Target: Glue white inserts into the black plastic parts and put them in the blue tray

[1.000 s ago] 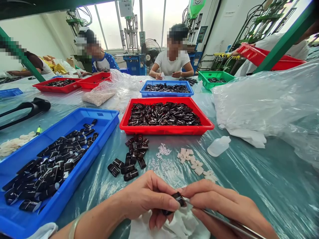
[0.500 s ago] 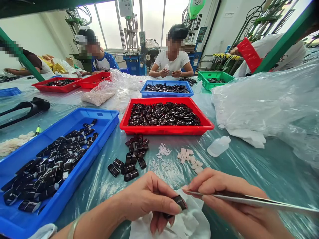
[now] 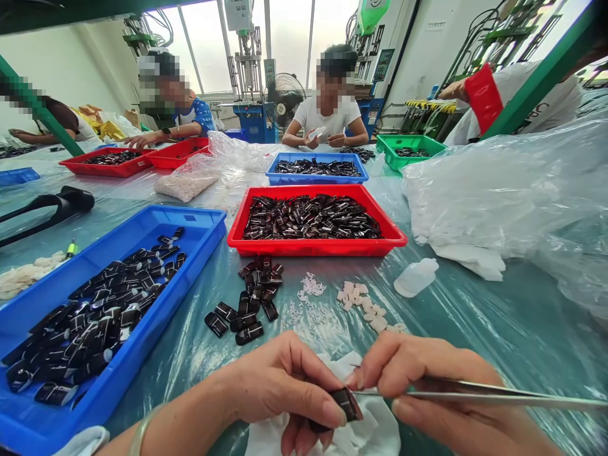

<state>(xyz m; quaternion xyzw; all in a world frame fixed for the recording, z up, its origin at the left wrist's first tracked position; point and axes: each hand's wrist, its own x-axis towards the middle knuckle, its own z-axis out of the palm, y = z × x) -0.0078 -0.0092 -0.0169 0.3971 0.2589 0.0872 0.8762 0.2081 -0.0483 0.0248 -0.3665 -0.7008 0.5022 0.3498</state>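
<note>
My left hand [image 3: 280, 386] pinches a small dark plastic piece [image 3: 346, 403] between thumb and fingers, low in the view. My right hand [image 3: 427, 386] grips metal tweezers [image 3: 475, 394], whose tip touches that piece. Both hands hover over a white cloth [image 3: 365, 430]. A loose pile of the same dark pieces [image 3: 247, 304] lies just beyond my hands. Small white bits [image 3: 365, 304] are scattered to the right of that pile.
A blue tray [image 3: 190, 253] with dark pieces sits at left, a red tray [image 3: 313, 247] ahead, another blue tray [image 3: 316, 158] behind it. A small plastic bottle [image 3: 415, 277] and a big plastic bag [image 3: 513, 190] lie at right. Other people sit across the table.
My right hand has turned the tweezers from pointing down-right to lying level, and brought their tip to the dark piece. My left hand has kept hold of it, shifting slightly lower.
</note>
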